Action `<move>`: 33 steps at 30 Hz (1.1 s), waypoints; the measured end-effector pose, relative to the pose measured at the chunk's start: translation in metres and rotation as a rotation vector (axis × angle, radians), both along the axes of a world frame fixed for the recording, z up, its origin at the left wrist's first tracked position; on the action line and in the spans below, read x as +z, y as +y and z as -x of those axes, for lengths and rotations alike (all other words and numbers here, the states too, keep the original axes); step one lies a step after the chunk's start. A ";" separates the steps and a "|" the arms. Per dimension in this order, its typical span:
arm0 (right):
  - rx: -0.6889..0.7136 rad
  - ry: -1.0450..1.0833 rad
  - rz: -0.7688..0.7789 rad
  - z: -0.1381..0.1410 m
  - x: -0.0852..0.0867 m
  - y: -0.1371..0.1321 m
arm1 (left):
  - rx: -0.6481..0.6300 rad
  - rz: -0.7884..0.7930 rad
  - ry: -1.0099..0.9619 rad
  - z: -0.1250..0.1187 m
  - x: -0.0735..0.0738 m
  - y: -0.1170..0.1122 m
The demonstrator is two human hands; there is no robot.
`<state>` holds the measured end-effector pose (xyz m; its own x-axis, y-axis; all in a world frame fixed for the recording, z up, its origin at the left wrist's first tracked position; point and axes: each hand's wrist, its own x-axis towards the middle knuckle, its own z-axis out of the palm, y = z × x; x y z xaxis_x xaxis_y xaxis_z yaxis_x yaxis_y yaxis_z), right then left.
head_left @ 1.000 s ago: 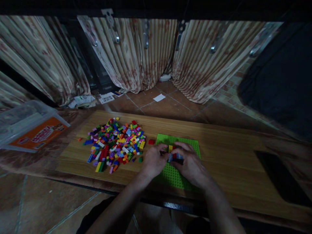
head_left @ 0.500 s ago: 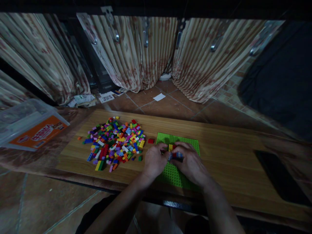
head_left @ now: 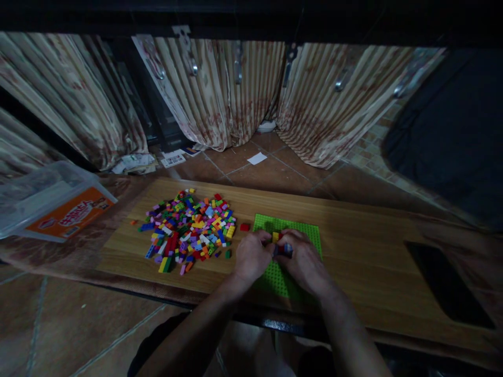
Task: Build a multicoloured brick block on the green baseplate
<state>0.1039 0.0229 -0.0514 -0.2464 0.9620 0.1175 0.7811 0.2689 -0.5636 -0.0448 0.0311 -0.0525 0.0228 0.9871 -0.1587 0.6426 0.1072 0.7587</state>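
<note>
Both hands meet over a green studded baseplate (head_left: 281,280) on the wooden board. Between them is a small cluster of toy building bricks (head_left: 276,237), with yellow, red and blue parts showing. My left hand (head_left: 253,254) pinches the cluster from the left, its thumb and forefinger closed. From the right, my right hand (head_left: 302,256) curls its fingers around the other side. My fingers cover much of the cluster, so I cannot tell whether it is pressed onto the baseplate. A single red brick (head_left: 244,226) lies just left of the baseplate.
A wide pile of loose coloured bricks (head_left: 196,222) spreads over the left part of the wooden board (head_left: 361,251). Beyond it stands a clear plastic tub (head_left: 58,178) with an orange label. At the right end lies a black flat slab (head_left: 448,285), phone-like. Striped curtains (head_left: 251,89) hang behind.
The camera view has shifted slightly. My right hand has closed in a little on the brick cluster, hiding more of its blue part; my left hand keeps its pinch.
</note>
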 end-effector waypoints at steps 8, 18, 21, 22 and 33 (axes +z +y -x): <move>0.037 0.100 0.090 -0.010 0.003 0.003 | -0.085 -0.015 -0.015 0.005 0.006 0.000; 0.039 0.072 0.124 -0.024 0.004 0.004 | -0.094 0.004 0.019 0.004 0.013 -0.001; 0.032 0.032 0.093 -0.024 0.000 0.003 | -0.093 0.002 0.048 0.001 0.009 -0.004; 0.026 0.025 0.081 -0.024 -0.003 0.002 | -0.092 0.000 0.056 0.001 0.007 -0.004; 0.016 -0.036 0.058 -0.021 -0.009 0.005 | -0.110 0.008 0.132 -0.004 0.007 -0.008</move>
